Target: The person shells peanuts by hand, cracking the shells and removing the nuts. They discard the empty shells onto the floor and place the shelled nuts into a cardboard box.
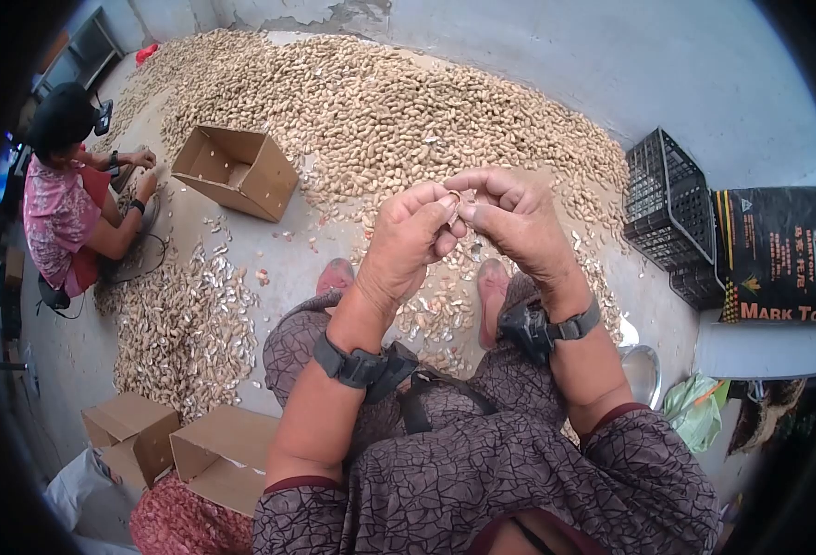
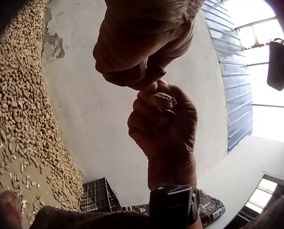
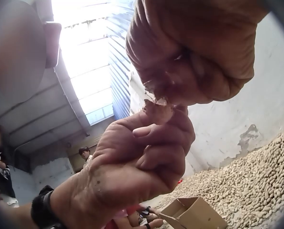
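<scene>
Both hands meet in front of the lap, fingertips together around a broken peanut shell [image 3: 158, 112]. My left hand [image 1: 406, 236] pinches it between thumb and fingers, and its jagged edge shows in the right wrist view. My right hand [image 1: 516, 217] is curled, with thumb and index finger at the same spot. A piece of peanut shell [image 2: 165, 101] shows against the right hand's fingers in the left wrist view. Whatever lies inside the shell is hidden by the fingers. Below the hands, opened shells [image 1: 435, 319] lie on the floor between the feet.
A large heap of peanuts [image 1: 380, 102] lies along the wall. An open cardboard box [image 1: 237, 173] stands before it, with more boxes [image 1: 223, 453] at lower left. Another person [image 1: 79, 194] sits at left beside a shell pile [image 1: 186, 333]. Black crates [image 1: 671, 199] stand at right.
</scene>
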A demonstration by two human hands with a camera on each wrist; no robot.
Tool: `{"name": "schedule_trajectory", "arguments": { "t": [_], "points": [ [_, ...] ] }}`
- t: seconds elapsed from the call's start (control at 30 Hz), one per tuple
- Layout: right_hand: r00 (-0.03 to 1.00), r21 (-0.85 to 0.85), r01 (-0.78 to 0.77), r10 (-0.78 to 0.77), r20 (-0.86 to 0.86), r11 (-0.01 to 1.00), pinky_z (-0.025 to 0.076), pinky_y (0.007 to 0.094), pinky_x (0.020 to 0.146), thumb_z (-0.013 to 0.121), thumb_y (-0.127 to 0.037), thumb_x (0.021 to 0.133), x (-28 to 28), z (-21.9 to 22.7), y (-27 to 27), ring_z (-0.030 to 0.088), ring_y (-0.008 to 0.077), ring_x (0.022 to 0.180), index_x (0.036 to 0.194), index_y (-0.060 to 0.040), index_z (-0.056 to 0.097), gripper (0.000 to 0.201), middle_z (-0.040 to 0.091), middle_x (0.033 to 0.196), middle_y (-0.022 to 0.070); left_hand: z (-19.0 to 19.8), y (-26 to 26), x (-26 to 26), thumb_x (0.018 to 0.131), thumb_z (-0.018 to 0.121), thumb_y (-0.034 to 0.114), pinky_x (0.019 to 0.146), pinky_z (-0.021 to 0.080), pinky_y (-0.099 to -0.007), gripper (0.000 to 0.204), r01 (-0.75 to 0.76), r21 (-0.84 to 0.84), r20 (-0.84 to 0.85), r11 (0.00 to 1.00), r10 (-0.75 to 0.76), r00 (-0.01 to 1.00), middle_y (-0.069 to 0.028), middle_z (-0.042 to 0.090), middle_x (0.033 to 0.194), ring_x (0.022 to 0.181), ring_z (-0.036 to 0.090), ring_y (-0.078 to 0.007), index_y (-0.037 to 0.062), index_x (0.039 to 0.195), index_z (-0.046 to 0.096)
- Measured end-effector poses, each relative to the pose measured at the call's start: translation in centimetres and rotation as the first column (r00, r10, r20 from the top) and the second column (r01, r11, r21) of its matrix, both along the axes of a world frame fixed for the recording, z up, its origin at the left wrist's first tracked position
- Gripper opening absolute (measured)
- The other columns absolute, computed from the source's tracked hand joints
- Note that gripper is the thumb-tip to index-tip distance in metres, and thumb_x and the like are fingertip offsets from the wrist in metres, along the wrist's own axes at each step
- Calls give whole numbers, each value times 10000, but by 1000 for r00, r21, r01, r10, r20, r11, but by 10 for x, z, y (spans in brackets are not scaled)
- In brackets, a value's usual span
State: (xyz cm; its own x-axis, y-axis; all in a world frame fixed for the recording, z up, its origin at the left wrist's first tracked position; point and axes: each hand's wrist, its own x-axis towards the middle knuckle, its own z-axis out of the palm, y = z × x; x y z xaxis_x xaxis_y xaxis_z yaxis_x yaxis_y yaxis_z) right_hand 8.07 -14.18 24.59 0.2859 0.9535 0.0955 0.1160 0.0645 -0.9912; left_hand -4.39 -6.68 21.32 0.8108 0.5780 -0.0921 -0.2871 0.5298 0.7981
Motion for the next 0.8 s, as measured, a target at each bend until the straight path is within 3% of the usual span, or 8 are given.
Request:
{"name": "schedule_trajectory", "arguments": {
  "t": [0.17, 0.23, 0.37, 0.47, 0.53, 0.67, 0.73, 0.8],
  "points": [
    [989, -45, -44, 50, 140, 998, 440, 184, 542, 520, -11, 743, 2, 1, -2, 550, 49, 618, 928, 23, 615, 211, 600, 682, 23, -7, 0, 2, 825, 463, 93, 416, 326, -152, 161, -28, 94, -59, 995, 34, 998, -1, 543, 630, 490, 437, -28, 2, 858, 592],
    [970, 42, -50, 39, 238, 998, 451, 186, 543, 504, 12, 729, 1, -10, 1, 561, 51, 618, 911, 10, 627, 220, 604, 670, 31, -5, -1, 3, 786, 453, 53, 423, 333, -161, 203, -69, 69, -49, 995, 72, 996, 4, 529, 627, 490, 436, -34, -21, 897, 606],
    [994, 78, -34, 25, 104, 996, 429, 187, 511, 503, 11, 714, -8, -11, 1, 525, 38, 569, 917, -11, 633, 242, 587, 635, 25, -9, 3, 1, 769, 428, 33, 383, 279, -132, 307, -53, 66, -66, 996, 57, 996, -2, 539, 674, 502, 431, -18, -65, 1027, 561],
    [979, 52, 9, -19, 203, 999, 407, 194, 489, 513, -2, 706, -11, -3, 0, 489, 38, 534, 913, -15, 635, 241, 574, 622, 23, -7, 3, 0, 762, 453, 36, 407, 317, -147, 255, -35, 20, -35, 999, 36, 999, 5, 523, 636, 499, 447, -32, -39, 957, 599],
    [934, 13, 17, -21, 358, 1000, 392, 201, 478, 518, -8, 699, -13, -3, -7, 461, 38, 521, 929, -10, 628, 254, 560, 617, 21, -6, -4, -5, 764, 458, 32, 402, 318, -142, 243, -43, -24, -45, 999, 42, 998, 0, 530, 642, 503, 457, -32, -39, 949, 598],
    [929, 20, 0, -8, 371, 1000, 399, 207, 484, 504, 1, 693, -11, -5, -7, 468, 42, 532, 937, 0, 618, 270, 555, 617, 18, -9, -2, -5, 766, 462, 28, 407, 327, -141, 238, -29, -35, -41, 999, 27, 999, -5, 536, 644, 505, 464, -33, -37, 951, 595],
    [948, 60, 13, -31, 316, 998, 388, 221, 473, 501, -2, 675, -12, -9, -6, 449, 55, 520, 874, 8, 606, 226, 528, 590, 29, -11, -4, -5, 770, 443, 28, 387, 290, -128, 298, -32, -9, -58, 999, 32, 998, -13, 543, 687, 515, 447, -19, -70, 1030, 551],
    [934, 47, 11, -27, 356, 999, 384, 232, 467, 503, -7, 667, -7, -15, -5, 448, 66, 513, 834, 11, 590, 189, 518, 582, 40, -12, -2, -4, 763, 455, 30, 399, 315, -142, 247, -34, -5, -76, 999, 33, 997, -16, 545, 669, 511, 461, -33, -52, 964, 573]
  ]
}}
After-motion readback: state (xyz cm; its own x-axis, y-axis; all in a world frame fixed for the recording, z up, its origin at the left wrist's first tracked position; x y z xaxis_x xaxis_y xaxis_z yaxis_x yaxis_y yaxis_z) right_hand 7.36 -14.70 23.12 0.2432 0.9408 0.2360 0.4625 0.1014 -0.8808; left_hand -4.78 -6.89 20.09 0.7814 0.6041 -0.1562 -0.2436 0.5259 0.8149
